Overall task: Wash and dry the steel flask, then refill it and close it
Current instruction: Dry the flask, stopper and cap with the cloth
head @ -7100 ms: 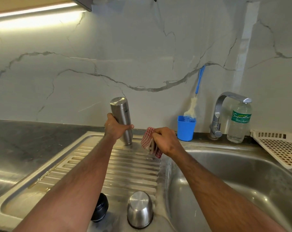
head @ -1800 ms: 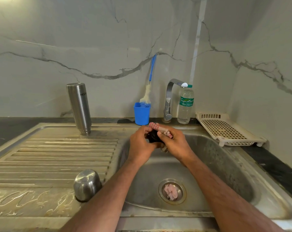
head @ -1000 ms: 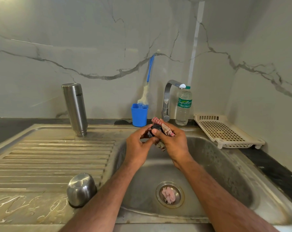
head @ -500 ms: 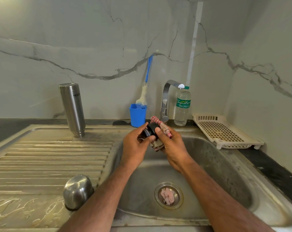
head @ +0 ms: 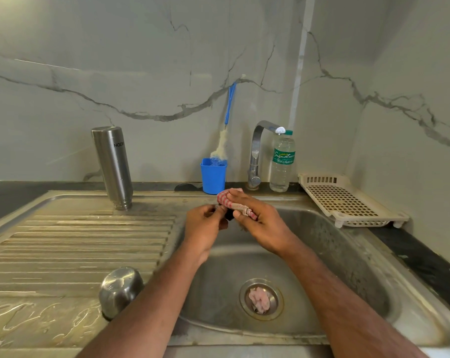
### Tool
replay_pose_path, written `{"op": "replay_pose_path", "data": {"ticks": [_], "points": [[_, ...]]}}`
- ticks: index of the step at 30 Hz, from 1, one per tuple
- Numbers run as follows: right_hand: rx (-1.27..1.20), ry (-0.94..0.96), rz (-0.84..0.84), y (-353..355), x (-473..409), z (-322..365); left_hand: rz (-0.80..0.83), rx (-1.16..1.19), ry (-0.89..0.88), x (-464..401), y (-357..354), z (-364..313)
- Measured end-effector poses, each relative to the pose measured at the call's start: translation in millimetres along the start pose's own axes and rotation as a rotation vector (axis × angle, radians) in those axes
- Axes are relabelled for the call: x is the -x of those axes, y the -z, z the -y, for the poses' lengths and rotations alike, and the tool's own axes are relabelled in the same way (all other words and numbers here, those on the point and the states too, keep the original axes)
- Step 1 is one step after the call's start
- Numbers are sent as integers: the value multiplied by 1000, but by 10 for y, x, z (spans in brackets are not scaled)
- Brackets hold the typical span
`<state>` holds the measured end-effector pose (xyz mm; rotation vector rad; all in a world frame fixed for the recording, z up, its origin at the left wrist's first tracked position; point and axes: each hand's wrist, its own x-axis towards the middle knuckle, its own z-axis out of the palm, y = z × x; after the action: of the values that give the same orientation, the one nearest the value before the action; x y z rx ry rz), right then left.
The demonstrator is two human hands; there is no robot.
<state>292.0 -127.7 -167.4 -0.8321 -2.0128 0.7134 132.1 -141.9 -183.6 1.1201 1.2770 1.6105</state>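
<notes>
The right hand's (head: pixel 264 223) fingers (head: pixel 240 214) curl round a red checked cloth (head: pixel 231 202), pressing it on a small black cap (head: pixel 229 216) that is mostly hidden; the left hand's (head: pixel 206 226) fingers (head: pixel 213 209) pinch the cap and the cloth's edge from the other side; both hands hover over the sink (head: pixel 347 254); the flask (head: pixel 113 166) stands upside down, mouth on the drainboard (head: pixel 77 241), well left of them; a steel cup (head: pixel 120 290) sits inverted at the drainboard's near edge; on the counter (head: pixel 2 197) behind stand a blue holder (head: pixel 213 175) with a brush (head: pixel 222 143), the tap (head: pixel 257 153) and a water bottle (head: pixel 282 161).
</notes>
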Motion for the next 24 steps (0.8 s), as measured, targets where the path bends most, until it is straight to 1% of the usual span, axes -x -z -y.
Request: {"op": "replay_pose_path", "data": {"ticks": [1,2,3,4,5,7,8,9,10,11,12,13,14,16,17,18,19,20,21,22,23,24], "points": [[-4,-10,11,-7,-1,2,-22,127,94,4,2,-28],[-1,-13,8,-17,-1,12,-15,197,146,11,12,-41],[6,-6,-6,-22,-4,21,24,190,141,24,21,-39],[10,-3,-27,-24,-7,39,83,104,79,30,34,-18],[-3,-22,-49,-21,-10,45,145,-35,-20,41,42,7],[-61,-102,-94,3,-17,19,240,-302,-218,56,29,47],[-91,-148,-107,23,-10,-4,232,-397,-271,49,13,45],[-94,-180,-114,45,0,-38,182,-428,-288,31,-2,32],[-78,-188,-110,65,17,-51,95,-400,-270,12,6,12],[-49,-171,-93,75,37,-51,5,-324,-223,-11,31,-12],[-23,-138,-62,69,57,-34,-51,-256,-163,-23,63,-26],[8,-107,-24,49,68,-16,-63,-217,-127,-35,98,-19],[31,-82,8,23,67,8,-38,-248,-127,-41,135,-8],[40,-62,20,-22,31,29,81,-396,-203,-2,170,-3],[-5,-69,-8,-27,8,19,154,-452,-259,16,162,-6],[-101,-91,-46,-17,-8,22,213,-457,-294,30,142,-10],[-221,-127,-78,7,-20,10,262,-402,-300,47,112,-19],[-352,-180,-95,32,-15,8,285,-279,-277,73,77,-49],[-458,-243,-99,52,1,3,275,-105,-230,98,41,-88],[-532,-283,-92,62,22,8,242,78,-171,113,7,-120],[-557,-294,-78,52,38,3,196,247,-118,114,-13,-145],[-570,-291,-69,24,42,-4,139,364,-88,103,-28,-159]]}}
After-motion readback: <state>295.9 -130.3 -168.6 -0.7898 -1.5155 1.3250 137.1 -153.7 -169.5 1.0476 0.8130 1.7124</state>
